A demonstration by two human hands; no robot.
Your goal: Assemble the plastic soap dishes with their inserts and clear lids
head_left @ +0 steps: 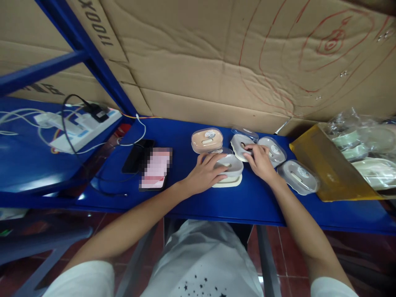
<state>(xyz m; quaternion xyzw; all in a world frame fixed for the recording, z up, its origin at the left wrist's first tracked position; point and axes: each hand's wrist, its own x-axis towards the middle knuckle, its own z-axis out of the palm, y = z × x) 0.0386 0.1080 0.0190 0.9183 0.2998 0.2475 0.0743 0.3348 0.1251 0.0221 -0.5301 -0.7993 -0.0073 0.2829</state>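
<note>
My left hand [206, 170] rests on a grey oval lid [232, 163] that sits over a cream tray [228, 182], fingers curled on its near edge. My right hand [259, 160] reaches to a cream oval piece [239, 144] just behind, fingertips pinching its edge. A beige closed case [206, 140] stands to the left. Two grey cases lie to the right, one [274, 149] beside my right hand and one [298, 176] nearer the shelf's front. A clear lid [246, 133] lies behind the cream piece.
All of it lies on a blue metal shelf [185, 198] backed by cardboard [216, 62]. A black phone [137, 155] and a blurred card [155, 168] lie left. A power strip [81, 126] with cables sits further left. A yellow bag [328, 165] and plastic-wrapped cases [368, 152] are on the right.
</note>
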